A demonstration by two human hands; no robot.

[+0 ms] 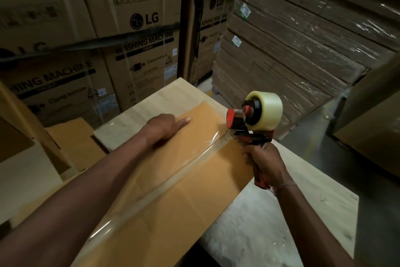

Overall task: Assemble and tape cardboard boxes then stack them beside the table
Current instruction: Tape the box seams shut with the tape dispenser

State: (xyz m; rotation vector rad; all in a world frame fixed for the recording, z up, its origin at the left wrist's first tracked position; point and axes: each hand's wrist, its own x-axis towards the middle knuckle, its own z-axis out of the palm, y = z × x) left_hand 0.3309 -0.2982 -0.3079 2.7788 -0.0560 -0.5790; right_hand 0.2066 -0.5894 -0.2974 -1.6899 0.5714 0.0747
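A brown cardboard box lies on the pale wooden table, its top flaps closed. A strip of clear tape runs along the centre seam from the near end to the far right edge. My left hand presses flat on the far left flap, fingers straight. My right hand grips the handle of a red and black tape dispenser with a clear tape roll. The dispenser sits at the box's far right edge, at the end of the tape strip.
Tall printed washing-machine cartons stand behind the table. A wrapped pallet of flat cardboard fills the back right. Brown boxes and flat cardboard lie left of the table. Another brown box stands at the right.
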